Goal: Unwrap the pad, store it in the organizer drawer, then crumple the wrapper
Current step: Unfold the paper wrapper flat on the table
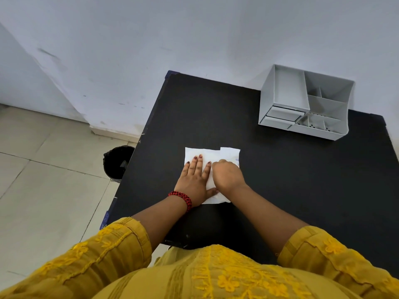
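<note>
- Pad (230, 155) and its wrapper (194, 153) lie flat, mid-table on the black table (280, 180), well short of the grey organizer (306, 104) at the far right.
- Left hand (195, 176): open, palm and fingers spread flat on the white wrapper, pinning it.
- Right hand (226, 175): curled into a loose fist over the pad's left edge; fingertips hidden, so can't tell whether it's pinching anything.
- Handling guess: thin, soft, very light, film likely slippery and crinkly. Take a free edge or corner and peel; keep the other side pinned.
- Organizer drawers (280, 117) look closed; one must be opened before storing.
- Path to the organizer is bare tabletop, nothing blocking.
- Black bin (117, 161) on the floor left of the table.
</note>
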